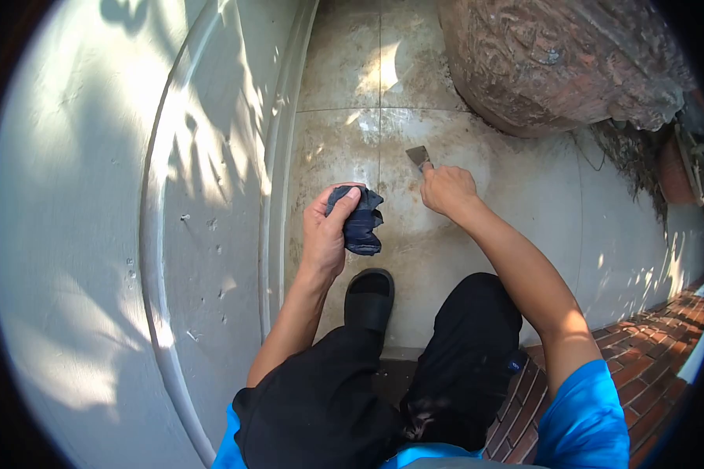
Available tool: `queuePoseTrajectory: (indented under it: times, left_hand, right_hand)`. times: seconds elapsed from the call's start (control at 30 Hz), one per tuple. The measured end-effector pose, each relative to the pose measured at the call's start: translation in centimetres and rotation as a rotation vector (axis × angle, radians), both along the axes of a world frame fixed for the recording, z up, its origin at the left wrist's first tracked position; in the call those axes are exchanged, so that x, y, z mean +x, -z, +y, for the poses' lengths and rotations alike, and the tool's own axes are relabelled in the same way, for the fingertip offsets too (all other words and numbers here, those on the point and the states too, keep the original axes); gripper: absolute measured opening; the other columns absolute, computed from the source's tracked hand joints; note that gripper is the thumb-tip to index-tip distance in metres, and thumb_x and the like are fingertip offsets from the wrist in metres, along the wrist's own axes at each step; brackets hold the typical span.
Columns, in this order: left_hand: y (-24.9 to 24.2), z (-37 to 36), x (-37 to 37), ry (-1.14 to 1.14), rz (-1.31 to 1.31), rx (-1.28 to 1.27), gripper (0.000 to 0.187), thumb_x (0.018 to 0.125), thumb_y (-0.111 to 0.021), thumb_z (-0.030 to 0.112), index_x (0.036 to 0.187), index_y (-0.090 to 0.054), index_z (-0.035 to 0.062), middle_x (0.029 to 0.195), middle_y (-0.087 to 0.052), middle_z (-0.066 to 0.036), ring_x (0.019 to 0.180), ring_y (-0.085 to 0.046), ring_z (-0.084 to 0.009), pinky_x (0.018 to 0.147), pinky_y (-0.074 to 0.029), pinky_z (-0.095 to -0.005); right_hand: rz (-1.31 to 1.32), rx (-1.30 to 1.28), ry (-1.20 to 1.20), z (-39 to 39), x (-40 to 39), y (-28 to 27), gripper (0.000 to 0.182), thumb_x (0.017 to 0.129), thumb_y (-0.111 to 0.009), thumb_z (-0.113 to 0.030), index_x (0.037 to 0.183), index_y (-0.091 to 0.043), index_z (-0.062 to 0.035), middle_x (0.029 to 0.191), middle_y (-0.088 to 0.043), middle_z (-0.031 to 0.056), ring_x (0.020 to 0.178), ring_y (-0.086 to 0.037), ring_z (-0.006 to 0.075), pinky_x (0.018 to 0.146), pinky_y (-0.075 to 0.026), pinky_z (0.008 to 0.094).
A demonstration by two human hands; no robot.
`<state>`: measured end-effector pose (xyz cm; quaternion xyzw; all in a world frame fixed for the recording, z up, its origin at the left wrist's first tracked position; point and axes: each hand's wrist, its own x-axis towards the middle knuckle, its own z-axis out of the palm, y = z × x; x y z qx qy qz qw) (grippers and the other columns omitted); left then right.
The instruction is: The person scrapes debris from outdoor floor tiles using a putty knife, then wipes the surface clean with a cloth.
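A bunched dark blue cloth [361,227] is in my left hand [326,229], pressed under the thumb and held above the tiled floor [414,258]. My right hand [448,188] is closed around the handle of a scraper [418,155], whose flat metal blade points up and to the left. The blade is over the stained tiles, to the right of a grout line; whether it touches them I cannot tell. The two hands are apart, and the palm side of my right hand is hidden.
A pale wall [211,234] with a raised moulding runs along the left. A large carved stone pot [555,62] stands at the upper right, beside dry plant matter [637,160]. Red brick paving [641,367] lies at the lower right. My black sandal [369,301] is below the cloth.
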<state>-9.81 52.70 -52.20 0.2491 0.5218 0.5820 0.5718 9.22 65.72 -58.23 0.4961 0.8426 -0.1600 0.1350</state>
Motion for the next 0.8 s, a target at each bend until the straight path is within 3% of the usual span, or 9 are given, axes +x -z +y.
queuePoseTrajectory:
  times: [0.2, 0.4, 0.63, 0.8]
  left_hand:
    - [11.1, 4.8, 2.7, -0.055, -0.218, -0.096, 0.021, 0.098, -0.06, 0.02, 0.105, -0.066, 0.0008, 0.091, -0.072, -0.01, 0.073, -0.07, -0.0178, 0.065, -0.056, -0.0294]
    - [15.6, 11.3, 2.5, -0.175, -0.311, -0.051, 0.021, 0.098, -0.06, 0.019, 0.106, -0.065, 0.0008, 0.091, -0.072, -0.01, 0.074, -0.07, -0.018, 0.066, -0.056, -0.0299]
    - [17.2, 13.9, 1.2, -0.352, -0.321, -0.117, 0.021, 0.096, -0.062, 0.019, 0.107, -0.065, 0.0013, 0.092, -0.072, -0.009, 0.075, -0.07, -0.018, 0.066, -0.057, -0.0303]
    - [17.6, 14.5, -1.8, -0.295, -0.275, -0.136, 0.021, 0.096, -0.062, 0.018, 0.108, -0.064, -0.0002, 0.092, -0.071, -0.01, 0.075, -0.07, -0.0183, 0.065, -0.057, -0.0301]
  right_hand:
    - [-0.06, -0.008, 0.029, 0.2, -0.1, 1.0, 0.046, 0.093, -0.055, -0.025, 0.13, -0.057, 0.0021, 0.086, -0.074, 0.0183, 0.08, -0.073, 0.0347, 0.07, -0.058, 0.0457]
    - [-0.087, -0.008, -0.013, 5.3, -1.2, 1.8, 0.051, 0.091, -0.057, -0.026, 0.136, -0.056, -0.0016, 0.082, -0.073, 0.0168, 0.077, -0.073, 0.0339, 0.069, -0.058, 0.0452]
    - [-0.231, -0.111, -0.175, 12.8, -6.1, -1.2, 0.05, 0.091, -0.053, -0.019, 0.138, -0.054, -0.0005, 0.093, -0.074, 0.0167, 0.087, -0.073, 0.0325, 0.074, -0.058, 0.0426]
    - [-0.322, -0.128, -0.286, 15.3, -4.7, -2.6, 0.054, 0.094, -0.05, -0.015, 0.146, -0.045, -0.0018, 0.095, -0.073, 0.0171, 0.085, -0.073, 0.032, 0.073, -0.059, 0.0427]
